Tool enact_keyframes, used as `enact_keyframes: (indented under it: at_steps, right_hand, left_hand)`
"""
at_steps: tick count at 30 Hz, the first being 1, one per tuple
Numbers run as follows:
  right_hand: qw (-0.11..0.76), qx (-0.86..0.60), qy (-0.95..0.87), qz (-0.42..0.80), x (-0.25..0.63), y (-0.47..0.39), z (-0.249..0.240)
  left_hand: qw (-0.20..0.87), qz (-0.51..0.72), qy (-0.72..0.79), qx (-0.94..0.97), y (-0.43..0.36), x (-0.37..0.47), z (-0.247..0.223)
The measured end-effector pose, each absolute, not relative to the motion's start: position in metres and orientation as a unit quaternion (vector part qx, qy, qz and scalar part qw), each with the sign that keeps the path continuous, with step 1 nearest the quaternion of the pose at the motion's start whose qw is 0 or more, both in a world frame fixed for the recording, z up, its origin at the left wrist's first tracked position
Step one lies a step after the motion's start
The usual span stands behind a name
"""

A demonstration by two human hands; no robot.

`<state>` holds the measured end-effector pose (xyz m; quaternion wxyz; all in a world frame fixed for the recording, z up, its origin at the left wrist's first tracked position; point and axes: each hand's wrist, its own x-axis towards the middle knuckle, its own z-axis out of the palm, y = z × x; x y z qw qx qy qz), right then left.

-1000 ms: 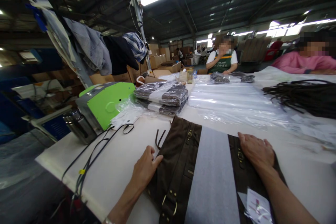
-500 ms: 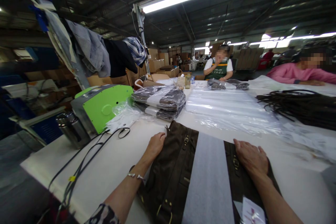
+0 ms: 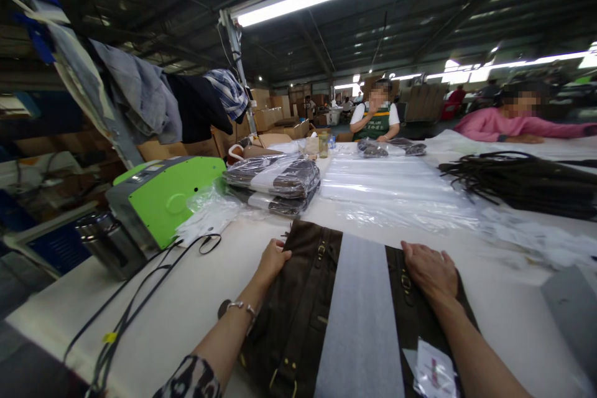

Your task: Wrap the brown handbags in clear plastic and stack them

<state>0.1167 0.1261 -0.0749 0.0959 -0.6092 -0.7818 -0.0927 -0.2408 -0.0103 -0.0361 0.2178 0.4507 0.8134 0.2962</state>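
Note:
A dark brown bag (image 3: pixel 308 298) with brass buckles and straps lies before me on the white table. A pale wrapping strip (image 3: pixel 361 317) runs lengthwise over its middle. My left hand (image 3: pixel 273 264) is closed on the bag's upper left edge, with the fingertips partly hidden behind it. At the upper right corner, my right hand (image 3: pixel 431 270) grips the bag, thumb on its front and the other fingers bent over the edge. Near my right forearm, a small clear packet (image 3: pixel 433 367) rests on the bag.
Plastic-wrapped bags (image 3: pixel 275 180) are stacked beyond, beside clear plastic sleeves (image 3: pixel 377 183). A green machine (image 3: pixel 177 196), a steel flask (image 3: pixel 109 245) and black cables (image 3: pixel 140 292) occupy the left. Dark bags (image 3: pixel 527 183) lie right. Two people (image 3: pixel 377 118) sit across the table.
The view has shifted slightly, so most of the scene appears further left. Both hands stay at the bag's upper edges, and the bag keeps nearly the same pose.

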Motion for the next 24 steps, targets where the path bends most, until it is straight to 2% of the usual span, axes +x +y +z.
enact_keyframes:
  at_steps: [3, 7, 10, 13, 18, 24]
  right_hand:
    - [0.095, -0.615, -0.777, -0.091, 0.115, 0.123, -0.07]
    - [0.104, -0.61, -0.779, -0.102, 0.112, 0.118, -0.065]
    - [0.113, -0.625, -0.766, -0.1, 0.112, 0.118, -0.066]
    - [0.097, -0.64, -0.757, -0.096, 0.112, 0.121, -0.07]
    - [0.07, -0.635, -0.763, -0.096, 0.112, 0.127, -0.077]
    - [0.04, -0.605, -0.786, -0.12, 0.117, 0.129, -0.082]
  left_hand:
    - [0.124, 0.283, 0.818, 0.485, -0.017, -0.232, -0.024]
    - [-0.071, 0.157, 0.76, 0.627, -0.005, -0.192, 0.019]
    - [-0.13, 0.144, 0.67, 0.716, 0.023, -0.16, 0.037]
    - [-0.123, 0.148, 0.667, 0.72, 0.05, -0.16, 0.014]
    - [-0.005, 0.082, 0.761, 0.644, 0.07, -0.211, -0.06]
    - [-0.01, 0.096, 0.763, 0.639, 0.054, -0.221, -0.069]
